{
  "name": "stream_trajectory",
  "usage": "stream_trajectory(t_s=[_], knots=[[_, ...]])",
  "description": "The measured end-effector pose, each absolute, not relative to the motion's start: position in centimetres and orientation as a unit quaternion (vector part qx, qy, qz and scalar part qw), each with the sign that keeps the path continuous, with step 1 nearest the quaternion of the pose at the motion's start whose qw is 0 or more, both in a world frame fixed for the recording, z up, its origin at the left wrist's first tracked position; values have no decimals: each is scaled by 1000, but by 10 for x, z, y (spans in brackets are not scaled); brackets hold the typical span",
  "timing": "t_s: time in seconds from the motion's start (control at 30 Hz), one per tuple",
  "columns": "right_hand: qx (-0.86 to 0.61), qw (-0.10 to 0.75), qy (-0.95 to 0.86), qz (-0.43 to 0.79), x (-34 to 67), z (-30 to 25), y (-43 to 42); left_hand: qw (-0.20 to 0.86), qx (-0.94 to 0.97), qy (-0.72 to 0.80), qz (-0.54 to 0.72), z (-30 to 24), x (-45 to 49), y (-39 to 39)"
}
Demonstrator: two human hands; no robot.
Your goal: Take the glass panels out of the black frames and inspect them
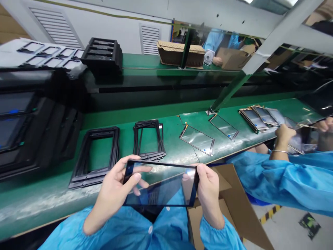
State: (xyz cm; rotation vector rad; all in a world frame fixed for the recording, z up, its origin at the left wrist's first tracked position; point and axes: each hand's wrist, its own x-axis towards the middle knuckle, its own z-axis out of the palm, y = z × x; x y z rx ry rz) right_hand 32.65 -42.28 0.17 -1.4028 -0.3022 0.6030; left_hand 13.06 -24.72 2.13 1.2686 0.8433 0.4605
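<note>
I hold a clear glass panel with a black border [161, 184] flat in front of me, over my lap. My left hand [117, 185] grips its left edge, thumb on top and fingers seen through the glass beneath. My right hand [208, 189] pinches the right edge. Just beyond the panel, on the green bench [171, 139], lie two stacks of black plastic frames [97, 156] [148, 139]. Two more glass panels [197, 140] [224, 126] rest flat on the bench to the right.
Dark trays [26, 128] fill the left of the bench. A co-worker in a blue sleeve [283, 177] handles panels at the right, near a pile of panels [257, 118]. A cardboard box [234, 205] stands by my right knee. A green post [229, 91] slants up.
</note>
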Motion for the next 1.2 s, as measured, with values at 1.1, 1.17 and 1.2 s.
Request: stream_trajectory(t_s=[1.1,1.17,1.2], knots=[[-596,695,-169,366,318,-4,-409,765,561,298,106,21,148,-257],[-598,703,-165,347,315,0,-408,770,549,306,108,19,149,-259],[-605,702,-166,337,313,2,-408,771,547,308,108,18,149,-260]])
